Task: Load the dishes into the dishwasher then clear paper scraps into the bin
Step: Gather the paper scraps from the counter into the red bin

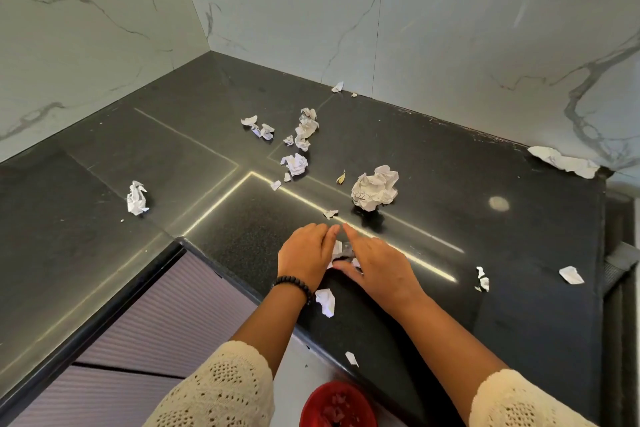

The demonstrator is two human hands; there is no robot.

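Left hand and right hand, fingers straight, corral paper scraps near countertop front edge; nothing gripped. Risk: scraps slipping out, missing red bin below.

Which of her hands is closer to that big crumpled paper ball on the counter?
The right hand. The paper ball lies just beyond its fingertips, further back on the counter. The left hand sits further off, to the ball's left and nearer the edge.
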